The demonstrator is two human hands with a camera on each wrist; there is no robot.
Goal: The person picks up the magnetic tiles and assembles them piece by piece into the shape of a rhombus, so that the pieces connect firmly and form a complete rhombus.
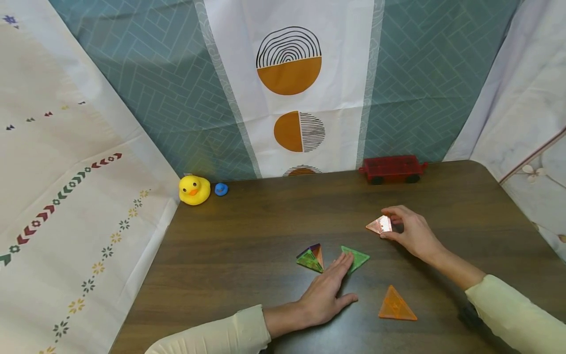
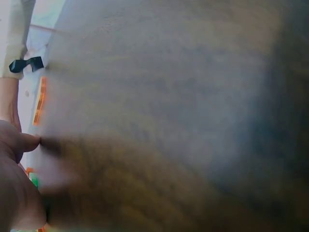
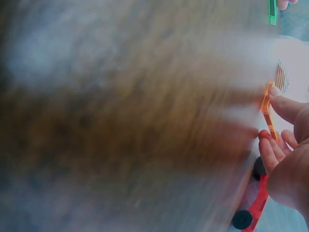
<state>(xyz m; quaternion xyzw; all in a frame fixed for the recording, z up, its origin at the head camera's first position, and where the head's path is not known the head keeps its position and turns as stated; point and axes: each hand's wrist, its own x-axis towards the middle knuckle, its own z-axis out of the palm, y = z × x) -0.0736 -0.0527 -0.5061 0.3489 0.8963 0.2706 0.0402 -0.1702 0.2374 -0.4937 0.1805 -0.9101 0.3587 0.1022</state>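
Note:
My right hand (image 1: 413, 233) pinches a translucent triangular tile (image 1: 379, 225) between thumb and fingers, over the right part of the table. Glare makes this tile look pale pink in the head view, while its edge (image 3: 265, 105) shows orange in the right wrist view. With fingers stretched out, my left hand (image 1: 324, 297) rests on a green triangular tile (image 1: 360, 259), covering part of it. Just left of those fingertips stands a small group of joined triangular tiles (image 1: 311, 259), green, purple and orange. A separate orange triangular tile (image 1: 395, 306) lies flat between the two forearms.
At the back right edge of the brown table (image 1: 247, 221) stands a red toy wagon (image 1: 392, 169) with black wheels. A yellow rubber duck (image 1: 194, 190) and a small blue duck (image 1: 221, 189) sit at the back left. Patterned cloth hangs behind and beside the table.

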